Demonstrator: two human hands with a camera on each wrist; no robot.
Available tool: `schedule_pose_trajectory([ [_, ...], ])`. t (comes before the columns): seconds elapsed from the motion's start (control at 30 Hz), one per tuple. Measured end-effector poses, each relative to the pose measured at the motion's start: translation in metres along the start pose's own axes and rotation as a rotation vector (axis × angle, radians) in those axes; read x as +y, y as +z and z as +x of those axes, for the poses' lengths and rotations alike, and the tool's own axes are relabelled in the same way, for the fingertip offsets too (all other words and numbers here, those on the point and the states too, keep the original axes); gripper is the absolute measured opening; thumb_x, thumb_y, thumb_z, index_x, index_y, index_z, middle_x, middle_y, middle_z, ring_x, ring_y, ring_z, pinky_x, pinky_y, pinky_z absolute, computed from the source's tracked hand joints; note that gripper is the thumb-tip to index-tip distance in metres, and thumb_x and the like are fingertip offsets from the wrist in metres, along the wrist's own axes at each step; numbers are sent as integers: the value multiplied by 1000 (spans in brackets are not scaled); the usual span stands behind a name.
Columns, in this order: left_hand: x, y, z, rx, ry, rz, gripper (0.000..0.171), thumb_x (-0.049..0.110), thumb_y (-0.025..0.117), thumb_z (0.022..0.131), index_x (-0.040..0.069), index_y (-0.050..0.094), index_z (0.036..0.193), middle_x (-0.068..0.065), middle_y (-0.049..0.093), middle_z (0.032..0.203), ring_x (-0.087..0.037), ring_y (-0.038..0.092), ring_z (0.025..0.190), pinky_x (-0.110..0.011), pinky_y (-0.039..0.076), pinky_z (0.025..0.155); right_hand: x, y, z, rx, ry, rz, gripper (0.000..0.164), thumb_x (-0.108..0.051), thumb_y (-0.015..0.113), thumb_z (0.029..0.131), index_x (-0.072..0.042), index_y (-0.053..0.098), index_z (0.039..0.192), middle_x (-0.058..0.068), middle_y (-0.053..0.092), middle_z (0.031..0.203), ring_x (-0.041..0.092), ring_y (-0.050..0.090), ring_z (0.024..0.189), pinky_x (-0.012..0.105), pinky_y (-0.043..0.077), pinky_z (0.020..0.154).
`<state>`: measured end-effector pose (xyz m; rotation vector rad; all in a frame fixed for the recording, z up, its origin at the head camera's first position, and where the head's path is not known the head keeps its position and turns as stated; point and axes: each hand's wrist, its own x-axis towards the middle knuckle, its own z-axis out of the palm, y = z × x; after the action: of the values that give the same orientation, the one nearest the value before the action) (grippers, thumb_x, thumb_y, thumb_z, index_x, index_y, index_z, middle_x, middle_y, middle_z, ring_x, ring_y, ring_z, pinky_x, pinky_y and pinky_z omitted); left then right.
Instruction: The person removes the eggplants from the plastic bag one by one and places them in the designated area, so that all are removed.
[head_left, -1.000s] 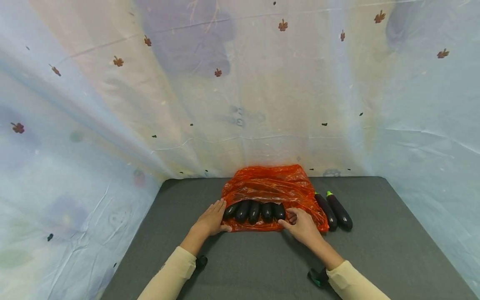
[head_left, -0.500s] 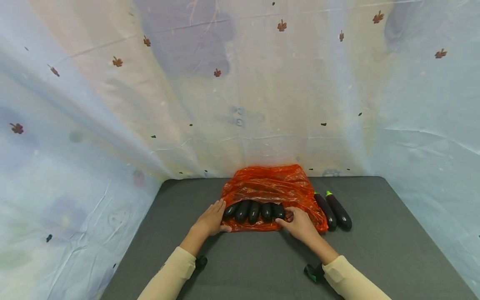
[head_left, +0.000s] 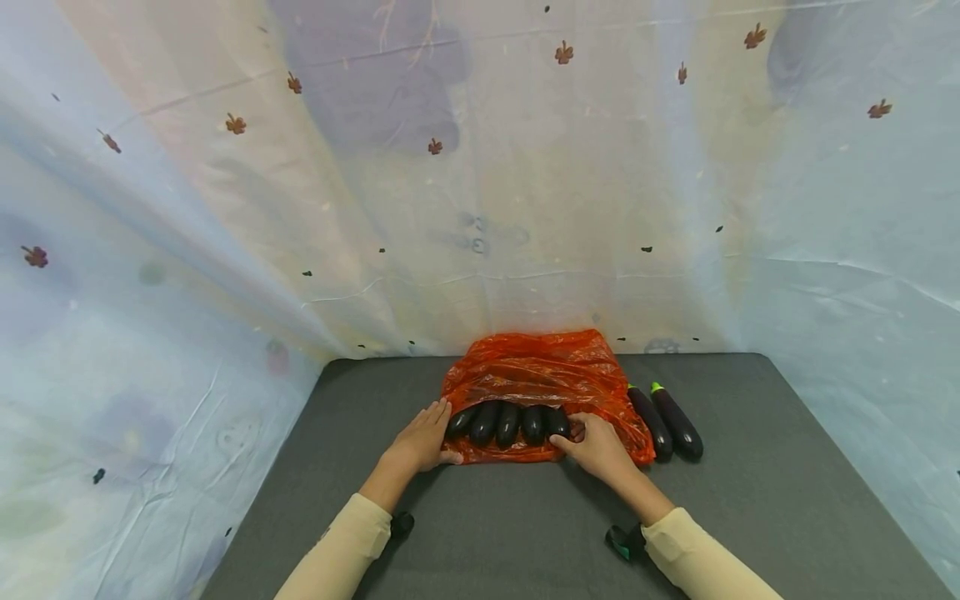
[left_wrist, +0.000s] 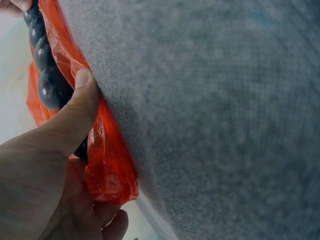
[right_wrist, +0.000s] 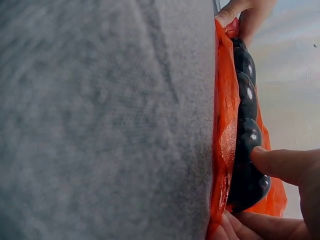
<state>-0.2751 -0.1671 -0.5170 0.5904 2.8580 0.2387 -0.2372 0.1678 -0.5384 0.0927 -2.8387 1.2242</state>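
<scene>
A crinkled red plastic bag [head_left: 540,367] lies on its side with its mouth toward me. Just inside the mouth, the rounded dark ends of several eggplants [head_left: 508,425] sit side by side. My left hand [head_left: 420,437] rests along the bag's left side with fingers fairly straight; its thumb [left_wrist: 82,95] presses on the red film in the left wrist view. At the right end of the row, my right hand [head_left: 603,450] holds the outermost eggplant [right_wrist: 247,185], thumb on its near end and fingers along its right side. The bag hides the eggplants' far ends.
Two more eggplants [head_left: 677,421] with green stem ends lie right of the bag, the nearer one against it. The grey table [head_left: 495,533] meets a patterned curtain [head_left: 525,208] at the back and sides. Dark straps show at both wrists.
My right hand has shifted slightly left and come closer around the outermost eggplant. The left hand, the bag and the row look unchanged.
</scene>
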Motion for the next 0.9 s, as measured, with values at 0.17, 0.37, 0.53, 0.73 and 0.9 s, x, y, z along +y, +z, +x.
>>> schedule_pose_trajectory([
  [0.17, -2, 3, 3, -2, -2, -6, 102, 44, 79, 96, -7, 27, 167, -23, 23, 176, -38, 22, 163, -51, 21, 133, -1, -1, -1, -7, 6, 6, 56, -29, 85, 95, 9, 69, 132, 11, 74, 101, 20, 69, 84, 37, 60, 68],
  [0.37, -5, 10, 5, -7, -19, 14, 104, 46, 77, 96, -3, 22, 169, -20, 19, 177, -36, 17, 165, -49, 17, 134, -2, -4, -3, -25, 11, -8, 57, -30, 85, 95, 9, 68, 133, 12, 74, 103, 20, 70, 87, 40, 62, 72],
  [0.53, -6, 9, 5, -9, -13, 2, 103, 45, 78, 97, -4, 23, 169, -21, 19, 177, -37, 18, 165, -49, 18, 134, -3, -7, -8, -31, 11, -13, 57, -31, 85, 95, 7, 69, 133, 11, 75, 103, 20, 70, 88, 41, 62, 74],
  [0.73, -4, 4, 3, -5, -6, -8, 103, 47, 78, 96, -5, 26, 168, -21, 21, 177, -37, 21, 164, -50, 21, 133, -3, -12, -14, -31, -14, -13, 57, -30, 86, 94, 7, 69, 133, 12, 75, 106, 22, 71, 92, 45, 63, 76],
  [0.9, -3, 4, 2, -4, -5, -4, 103, 47, 78, 96, -5, 26, 168, -22, 22, 176, -37, 21, 164, -50, 21, 133, -2, -15, -20, -26, -13, -22, 58, -31, 85, 95, 5, 68, 137, 13, 75, 111, 23, 72, 95, 48, 63, 81],
])
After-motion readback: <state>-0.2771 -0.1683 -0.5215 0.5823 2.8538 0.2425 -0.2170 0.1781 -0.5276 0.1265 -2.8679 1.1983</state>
